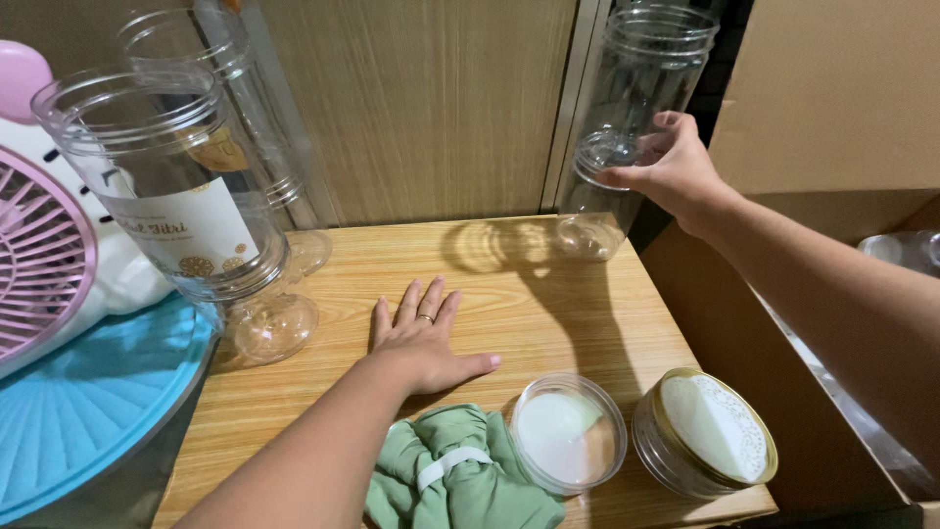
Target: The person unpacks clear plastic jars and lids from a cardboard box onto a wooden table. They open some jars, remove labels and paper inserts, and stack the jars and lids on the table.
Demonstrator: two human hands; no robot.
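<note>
You are working over a wooden table [548, 294] set against a wood-panelled wall [431, 108], with a cardboard box [832, 98] standing to your right.

Your right hand [671, 167] is gripping a tall clear jar [627, 127] partway up its side, fingers curled around the wall; the jar is standing upright at the table's far right edge and is showing nothing inside. Your left hand [421, 338] is lying flat on the tabletop, palm down, fingers spread wide, holding nothing; a ring [425, 317] is sitting on one finger.

To your left, a blue fan [78, 411] and a pink fan [39, 255] are overlapping the table's edge. Two more clear jars are standing there on pedestal feet: the near one, a labelled jar [166, 186], is showing nothing inside, and the rear jar [245, 118] is standing just behind it, also clear through.

Near you, a green cloth [460, 480] is lying bunched just beside your left forearm. A clear lid [568, 433] is resting touching the cloth's right side, and a gold-rimmed lid [707, 431] is sitting just beside that, near the table's front right corner.
</note>
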